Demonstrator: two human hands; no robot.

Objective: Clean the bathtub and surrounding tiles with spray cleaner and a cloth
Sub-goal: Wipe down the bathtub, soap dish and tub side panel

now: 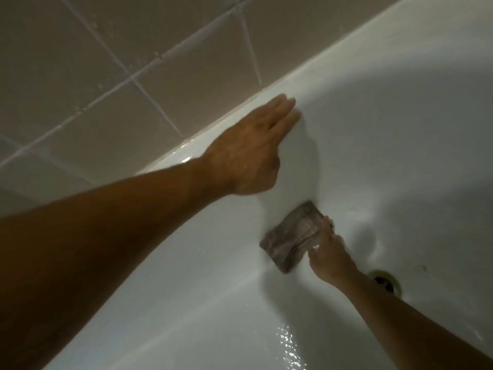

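- Nearest: wet sheen on the tub's inner wall (288, 340), so this stretch has likely been wiped or rinsed already.
- My right hand (329, 259) reaches down into the tub, fingers laid out over the cloth (292, 237), pressing it against the white surface. I can't tell whether the thumb hooks the edge.
- Cloth is a folded grey pad, sitting low on the inner wall where it curves to the floor. Folded flat probably gives an even scrubbing face.
- Drain (385, 281) is just beyond my right wrist, partly hidden by it. Dark marks around its ring, so it likely needs a pass.
- My left hand (256, 148) lies flat, fingers straight and together, holding nothing, planted on the tub near its rim (333, 58). I read it as a brace while I lean in.
- Farthest: beige tiles (88, 76) meet the rim. A few droplets or specks show on them.
- No spray bottle in view.
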